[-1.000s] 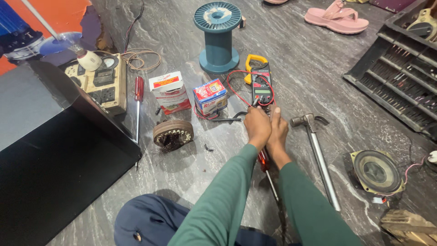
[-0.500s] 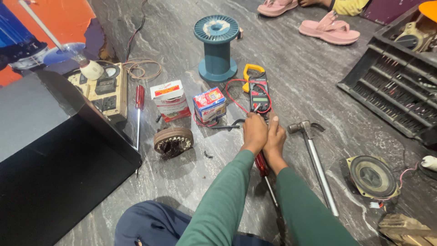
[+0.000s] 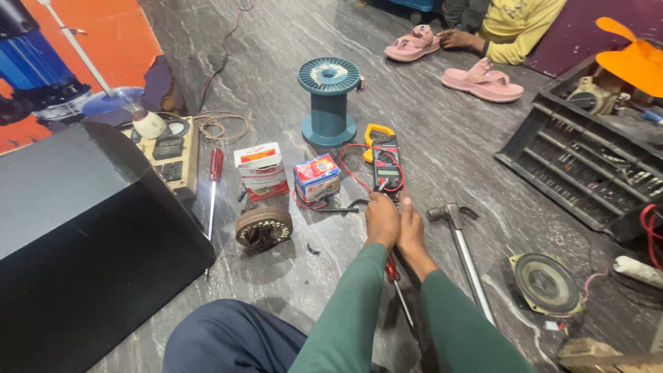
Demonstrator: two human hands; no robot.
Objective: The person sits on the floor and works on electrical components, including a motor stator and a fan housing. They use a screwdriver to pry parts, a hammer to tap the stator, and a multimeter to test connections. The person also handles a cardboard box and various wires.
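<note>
Both hands (image 3: 395,222) touch clamp meter (image 3: 387,166) on floor (image 3: 428,124)

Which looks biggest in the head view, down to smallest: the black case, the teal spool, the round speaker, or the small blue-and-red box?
1. black case, though it lies nearest the camera
2. teal spool
3. round speaker
4. blue-and-red box
Speaker and spool look close.

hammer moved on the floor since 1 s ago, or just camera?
No. The hammer keeps its place beside the clamp meter and speaker; only the camera view shifted.
</note>
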